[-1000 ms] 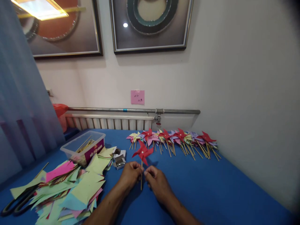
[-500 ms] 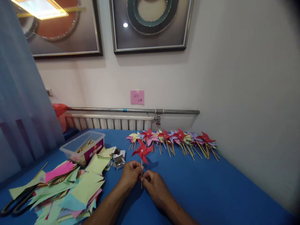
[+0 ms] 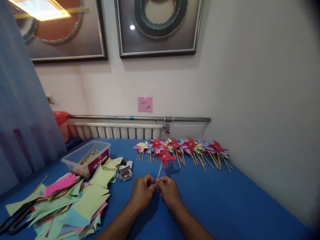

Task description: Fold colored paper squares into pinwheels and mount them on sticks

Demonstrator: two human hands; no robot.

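A red paper pinwheel [image 3: 164, 156] on a thin wooden stick leans to the right above the blue table [image 3: 215, 203]. Both hands pinch the lower end of its stick, close together. My left hand [image 3: 143, 190] is closed on it from the left, and my right hand [image 3: 170, 191] is closed on it from the right. The stick's bottom tip is hidden by the fingers. Behind lies a row of finished pinwheels [image 3: 191, 145] in red, yellow, pink and purple, sticks pointing toward me.
Left of my hands stand small open boxes [image 3: 126, 173] with shiny bits inside. A clear plastic tub [image 3: 72, 162] holds wooden sticks. Cut coloured paper [image 3: 82, 203] is heaped at the front left, beside black-handled scissors [image 3: 18, 220]. A wall and radiator [image 3: 115, 131] bound the back.
The pinwheel has tipped from upright to a rightward lean, its head shifting right. My hands have come closer together and moved to the stick's lower end.
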